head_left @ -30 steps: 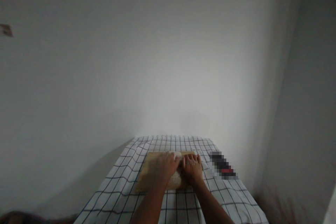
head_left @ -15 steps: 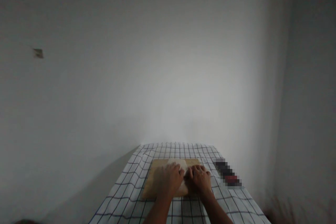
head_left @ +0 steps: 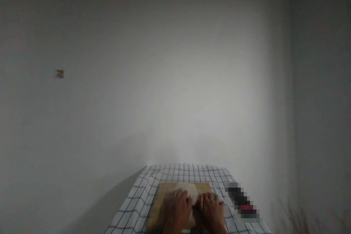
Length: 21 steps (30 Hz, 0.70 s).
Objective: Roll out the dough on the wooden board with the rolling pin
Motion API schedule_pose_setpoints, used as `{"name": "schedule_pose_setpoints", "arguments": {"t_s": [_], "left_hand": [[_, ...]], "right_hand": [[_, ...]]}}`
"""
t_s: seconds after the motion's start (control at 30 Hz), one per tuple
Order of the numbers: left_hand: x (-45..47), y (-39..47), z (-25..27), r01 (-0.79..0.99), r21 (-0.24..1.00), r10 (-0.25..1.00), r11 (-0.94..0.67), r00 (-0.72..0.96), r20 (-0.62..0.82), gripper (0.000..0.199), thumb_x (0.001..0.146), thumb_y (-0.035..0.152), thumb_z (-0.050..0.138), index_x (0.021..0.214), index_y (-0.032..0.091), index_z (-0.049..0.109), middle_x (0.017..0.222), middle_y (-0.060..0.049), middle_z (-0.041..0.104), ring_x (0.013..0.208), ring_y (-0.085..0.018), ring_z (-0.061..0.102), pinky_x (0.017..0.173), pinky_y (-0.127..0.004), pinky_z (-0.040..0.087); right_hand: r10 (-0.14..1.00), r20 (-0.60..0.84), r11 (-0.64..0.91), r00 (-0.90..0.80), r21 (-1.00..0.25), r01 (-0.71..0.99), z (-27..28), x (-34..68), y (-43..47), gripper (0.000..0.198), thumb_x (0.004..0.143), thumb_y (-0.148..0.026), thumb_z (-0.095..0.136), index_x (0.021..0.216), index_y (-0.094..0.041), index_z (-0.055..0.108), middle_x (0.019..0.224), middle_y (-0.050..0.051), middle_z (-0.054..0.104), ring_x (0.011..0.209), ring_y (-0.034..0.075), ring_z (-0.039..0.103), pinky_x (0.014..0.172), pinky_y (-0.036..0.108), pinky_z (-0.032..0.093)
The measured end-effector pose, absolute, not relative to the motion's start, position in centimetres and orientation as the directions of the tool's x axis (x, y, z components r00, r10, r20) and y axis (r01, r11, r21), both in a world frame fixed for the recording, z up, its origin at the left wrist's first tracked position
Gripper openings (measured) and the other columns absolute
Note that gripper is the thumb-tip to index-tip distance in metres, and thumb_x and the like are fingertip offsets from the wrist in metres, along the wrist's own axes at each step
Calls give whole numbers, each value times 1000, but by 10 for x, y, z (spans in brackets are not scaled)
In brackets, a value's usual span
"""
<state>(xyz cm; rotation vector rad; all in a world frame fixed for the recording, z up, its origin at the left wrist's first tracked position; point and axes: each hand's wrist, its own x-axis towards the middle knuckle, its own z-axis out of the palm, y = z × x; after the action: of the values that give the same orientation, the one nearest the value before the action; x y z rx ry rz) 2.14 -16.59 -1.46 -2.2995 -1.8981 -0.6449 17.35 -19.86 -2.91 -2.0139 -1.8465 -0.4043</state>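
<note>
L hand (head_left: 179,208): fingers bent, slightly apart, on white sheet (head_left: 192,189) atop wooden board (head_left: 157,206), mid-bench (head_left: 128,212). R hand (head_left: 212,210): fingers curled nr sheet's R edge. Grip: can't tell (blurry, fingertips unclear). Wrists cut off.

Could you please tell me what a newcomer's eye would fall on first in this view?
Probably the pale wall, which fills most of the view and is brightest right of centre. Low in the middle, the left hand lies over a pale flat piece on a wooden board, with the right hand by its right edge. The checked cloth lies beneath.
</note>
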Motion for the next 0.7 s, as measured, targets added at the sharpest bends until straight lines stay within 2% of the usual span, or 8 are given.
{"name": "schedule_pose_setpoints", "arguments": {"t_s": [0.2,0.37,0.47,0.6,0.7], "left_hand": [[20,-162,-13,944,191,894,-271,172,414,44,97,39,36,121,28,71,132,-8,66,125,-26,56,108,-43,37],[26,-151,-12,952,195,904,-237,142,402,45,96,41,37,118,27,73,128,-9,68,121,-29,58,106,-46,38],[31,-139,-13,951,200,897,-237,135,421,45,96,40,36,117,26,73,126,-11,68,121,-30,58,104,-47,39],[37,-122,-12,953,177,895,-244,152,419,43,96,35,35,113,26,74,118,-13,71,116,-31,60,102,-50,38],[40,-115,-6,953,170,895,-252,163,415,43,97,32,34,111,23,74,115,-14,71,114,-32,61,105,-55,33]], "right_hand": [[880,463,-48,102,-126,991,-29,176,-193,37,99,-33,37,119,-33,69,130,13,65,128,38,52,95,66,40],[862,494,-49,116,-146,988,-29,176,-182,38,100,-30,34,107,-31,71,118,12,70,111,35,62,100,73,29],[856,503,-56,116,-133,989,-31,172,-173,36,100,-30,36,107,-29,72,115,13,71,106,34,63,102,76,22],[872,485,-11,71,-125,992,-31,166,-158,35,99,-27,37,108,-28,70,116,13,70,109,34,62,101,73,26],[883,465,1,64,-138,990,-29,164,-148,34,99,-26,36,104,-25,70,112,13,71,109,33,62,102,67,29]]}}
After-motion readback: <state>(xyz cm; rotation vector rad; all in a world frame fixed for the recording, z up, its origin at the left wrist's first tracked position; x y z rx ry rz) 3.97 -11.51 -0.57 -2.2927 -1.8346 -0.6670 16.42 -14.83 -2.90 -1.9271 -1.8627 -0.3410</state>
